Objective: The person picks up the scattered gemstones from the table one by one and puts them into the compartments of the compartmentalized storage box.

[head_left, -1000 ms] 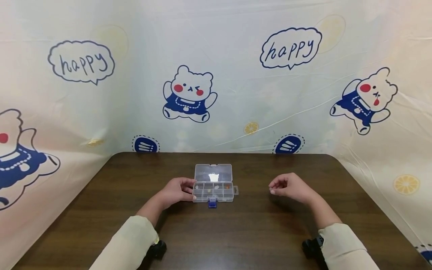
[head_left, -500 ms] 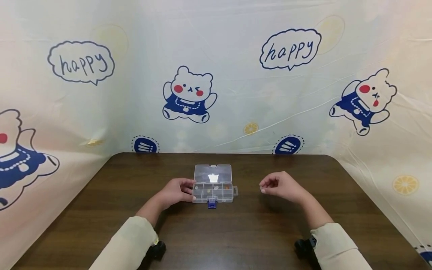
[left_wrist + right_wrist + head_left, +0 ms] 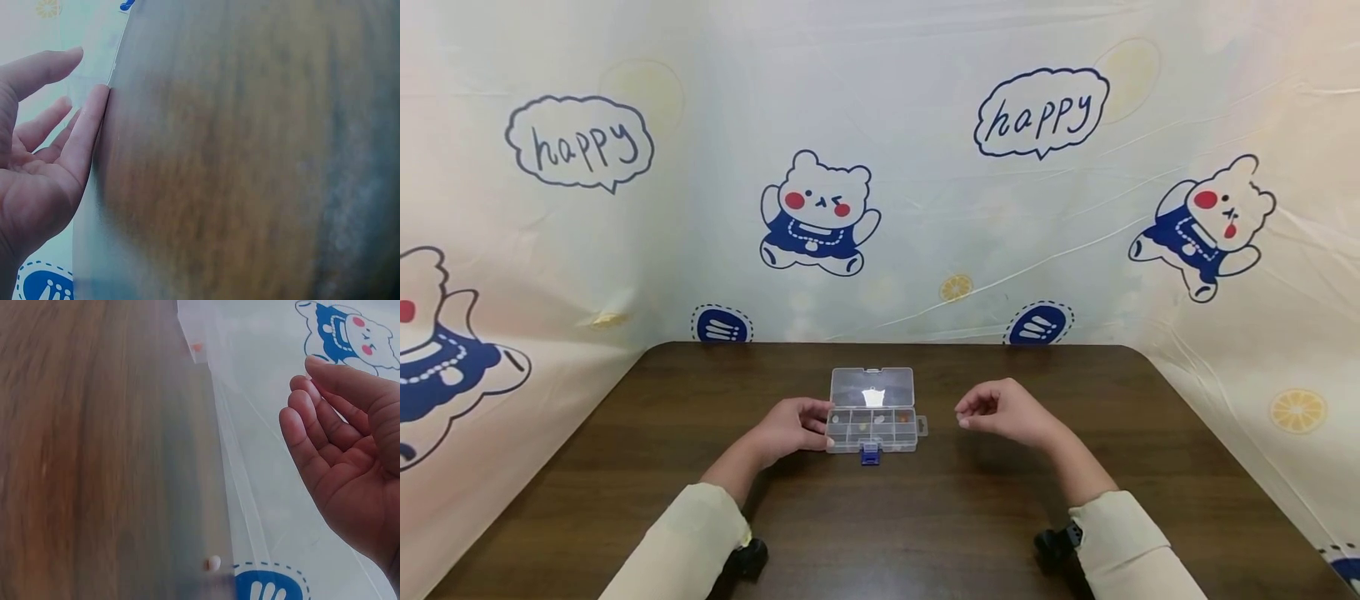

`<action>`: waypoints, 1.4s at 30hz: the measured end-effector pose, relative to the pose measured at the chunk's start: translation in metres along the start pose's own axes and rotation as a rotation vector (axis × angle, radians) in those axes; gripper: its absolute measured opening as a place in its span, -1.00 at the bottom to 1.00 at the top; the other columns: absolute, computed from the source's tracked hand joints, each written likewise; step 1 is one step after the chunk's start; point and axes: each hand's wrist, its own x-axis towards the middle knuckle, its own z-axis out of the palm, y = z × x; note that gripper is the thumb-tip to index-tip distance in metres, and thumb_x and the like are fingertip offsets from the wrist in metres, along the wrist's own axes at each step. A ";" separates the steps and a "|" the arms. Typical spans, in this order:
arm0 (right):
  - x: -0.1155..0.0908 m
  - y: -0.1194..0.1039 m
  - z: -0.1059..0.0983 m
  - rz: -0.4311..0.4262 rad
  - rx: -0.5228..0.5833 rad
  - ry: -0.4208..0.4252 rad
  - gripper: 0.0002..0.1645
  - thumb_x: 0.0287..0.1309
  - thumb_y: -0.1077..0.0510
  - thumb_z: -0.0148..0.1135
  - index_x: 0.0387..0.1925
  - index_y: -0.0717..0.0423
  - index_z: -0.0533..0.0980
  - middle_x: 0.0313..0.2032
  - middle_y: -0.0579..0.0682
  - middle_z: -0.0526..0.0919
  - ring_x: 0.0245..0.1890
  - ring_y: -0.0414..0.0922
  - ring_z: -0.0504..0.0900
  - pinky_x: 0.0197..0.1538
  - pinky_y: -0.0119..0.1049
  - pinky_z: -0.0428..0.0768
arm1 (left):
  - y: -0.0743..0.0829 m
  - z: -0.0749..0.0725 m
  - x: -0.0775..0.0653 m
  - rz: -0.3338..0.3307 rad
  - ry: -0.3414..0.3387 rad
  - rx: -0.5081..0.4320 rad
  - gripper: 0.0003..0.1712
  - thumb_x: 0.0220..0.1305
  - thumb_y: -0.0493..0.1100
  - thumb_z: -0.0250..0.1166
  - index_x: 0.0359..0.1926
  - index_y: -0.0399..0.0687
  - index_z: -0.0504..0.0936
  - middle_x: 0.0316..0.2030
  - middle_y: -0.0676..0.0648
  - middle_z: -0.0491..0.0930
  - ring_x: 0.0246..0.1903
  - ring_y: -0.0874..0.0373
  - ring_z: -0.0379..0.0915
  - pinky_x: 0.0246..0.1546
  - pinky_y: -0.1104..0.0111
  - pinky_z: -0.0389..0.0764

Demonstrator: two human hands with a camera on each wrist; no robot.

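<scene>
A small clear plastic compartment box point(image 3: 895, 437) lies on the table with its lid point(image 3: 853, 387) raised at the back and a blue latch point(image 3: 870, 455) at the front. Several small pieces, whitish, yellowish and one orange piece point(image 3: 904, 418), sit in its compartments. My left hand point(image 3: 788, 433) holds the box's left end, thumb by the front corner and fingers behind. Right of the box, my right hand point(image 3: 1011, 411) hovers above the table with thumb and index fingertips together. They pinch a tiny pale piece that barely shows; its kind is unclear.
The dark wooden table point(image 3: 880, 533) ends at a patterned cloth point(image 3: 925, 233) hanging behind and at the sides. A clear hanging tab point(image 3: 922, 426) sticks out from the box's right end. A small pale pellet point(image 3: 214, 562) shows low in the right wrist view.
My right hand has moved left toward the box, fingertips still together. The left hand and the box have stayed in place.
</scene>
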 end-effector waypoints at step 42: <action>0.045 -0.038 0.048 -0.048 0.069 -0.027 -0.89 0.10 0.25 0.42 -0.29 0.17 0.70 -0.39 -0.08 0.68 -0.39 -0.10 0.55 -0.28 -0.28 0.63 | -0.002 0.001 0.000 0.010 -0.009 -0.016 -0.32 -0.03 -0.35 0.52 0.18 -0.20 0.54 -0.08 -0.11 0.58 -0.20 0.05 0.51 -0.15 0.28 0.65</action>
